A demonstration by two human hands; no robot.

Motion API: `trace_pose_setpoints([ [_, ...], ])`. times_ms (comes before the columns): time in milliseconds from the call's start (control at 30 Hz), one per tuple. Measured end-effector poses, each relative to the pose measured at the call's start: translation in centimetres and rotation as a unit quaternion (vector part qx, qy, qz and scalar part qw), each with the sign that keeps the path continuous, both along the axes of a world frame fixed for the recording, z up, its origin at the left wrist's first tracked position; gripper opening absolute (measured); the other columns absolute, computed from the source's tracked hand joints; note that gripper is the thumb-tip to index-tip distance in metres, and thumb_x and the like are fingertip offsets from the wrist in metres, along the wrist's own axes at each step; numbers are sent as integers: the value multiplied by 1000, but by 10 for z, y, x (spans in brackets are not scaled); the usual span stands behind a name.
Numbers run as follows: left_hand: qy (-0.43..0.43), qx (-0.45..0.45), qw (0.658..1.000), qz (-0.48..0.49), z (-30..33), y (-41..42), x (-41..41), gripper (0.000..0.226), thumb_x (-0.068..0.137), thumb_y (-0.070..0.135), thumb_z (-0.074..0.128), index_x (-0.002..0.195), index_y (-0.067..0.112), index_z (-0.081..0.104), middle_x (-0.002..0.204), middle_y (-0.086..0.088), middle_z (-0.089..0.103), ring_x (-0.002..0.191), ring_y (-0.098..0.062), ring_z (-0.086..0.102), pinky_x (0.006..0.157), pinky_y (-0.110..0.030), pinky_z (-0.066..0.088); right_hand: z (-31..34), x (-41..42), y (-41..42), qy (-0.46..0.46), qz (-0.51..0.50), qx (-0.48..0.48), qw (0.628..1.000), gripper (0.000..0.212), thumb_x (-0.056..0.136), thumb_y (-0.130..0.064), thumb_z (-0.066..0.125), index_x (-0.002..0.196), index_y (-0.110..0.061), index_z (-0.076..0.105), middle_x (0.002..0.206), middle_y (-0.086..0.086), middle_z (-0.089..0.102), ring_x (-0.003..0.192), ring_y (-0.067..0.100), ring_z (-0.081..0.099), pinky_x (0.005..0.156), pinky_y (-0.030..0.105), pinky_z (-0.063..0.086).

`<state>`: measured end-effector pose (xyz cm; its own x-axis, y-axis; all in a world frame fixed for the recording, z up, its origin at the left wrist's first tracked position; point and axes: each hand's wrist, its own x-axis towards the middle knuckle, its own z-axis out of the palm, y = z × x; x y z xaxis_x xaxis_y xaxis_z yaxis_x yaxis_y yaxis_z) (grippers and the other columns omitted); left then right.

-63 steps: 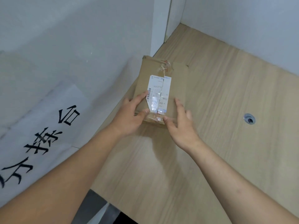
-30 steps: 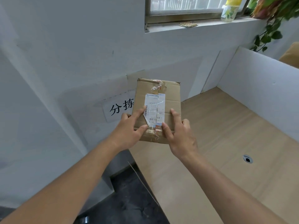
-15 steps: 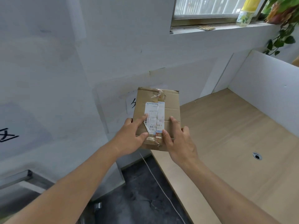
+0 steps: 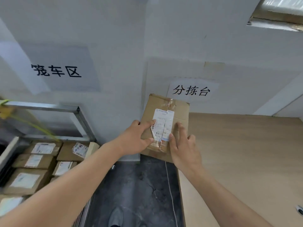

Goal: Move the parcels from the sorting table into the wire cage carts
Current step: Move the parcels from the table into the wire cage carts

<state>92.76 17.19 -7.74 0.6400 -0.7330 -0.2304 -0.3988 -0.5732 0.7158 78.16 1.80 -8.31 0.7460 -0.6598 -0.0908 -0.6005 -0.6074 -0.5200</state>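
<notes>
A brown cardboard parcel [image 4: 179, 112] with a white shipping label and clear tape is held in the air, over the left edge of the wooden sorting table [image 4: 246, 161]. My left hand [image 4: 136, 141] grips its near left corner, thumb on top. My right hand [image 4: 183, 148] holds its near right side with fingers spread over the top. At the far left stands the metal-framed cage cart [image 4: 54, 105], with several labelled brown parcels [image 4: 32, 161] stacked inside.
A dark marbled floor strip [image 4: 139, 185] runs between cart and table. White wall signs read 笼车区 [image 4: 55, 71] above the cart and 分拣台 [image 4: 191, 90] above the table. A window sill [image 4: 275, 22] is at the top right.
Both hands lifted the parcel off the table and carried it left. The view swung left, bringing the cage cart and its parcels into sight.
</notes>
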Motion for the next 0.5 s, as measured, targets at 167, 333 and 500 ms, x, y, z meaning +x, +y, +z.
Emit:
trace_pose_setpoints([
  [167,-6,24,998,58,-19,37,-30,72,98,44,64,157,51,25,132,-3,39,115,-21,56,103,-25,41,-21,-6,20,32,68,21,997,54,107,-57,28,157,-51,8,112,5,42,79,27,57,75,43,50],
  [333,-14,43,990,131,-28,80,-63,74,98,47,63,159,50,22,133,-1,37,115,-17,48,98,-24,37,-33,-9,46,51,153,13,987,53,107,-55,28,156,-49,8,117,7,42,78,22,57,76,43,53],
  [500,11,26,975,219,-35,131,-95,75,97,45,64,156,54,20,148,-3,31,135,-32,46,107,-31,40,-38,-6,84,54,235,-3,971,55,108,-52,30,158,-45,8,117,3,39,74,13,55,65,32,52],
])
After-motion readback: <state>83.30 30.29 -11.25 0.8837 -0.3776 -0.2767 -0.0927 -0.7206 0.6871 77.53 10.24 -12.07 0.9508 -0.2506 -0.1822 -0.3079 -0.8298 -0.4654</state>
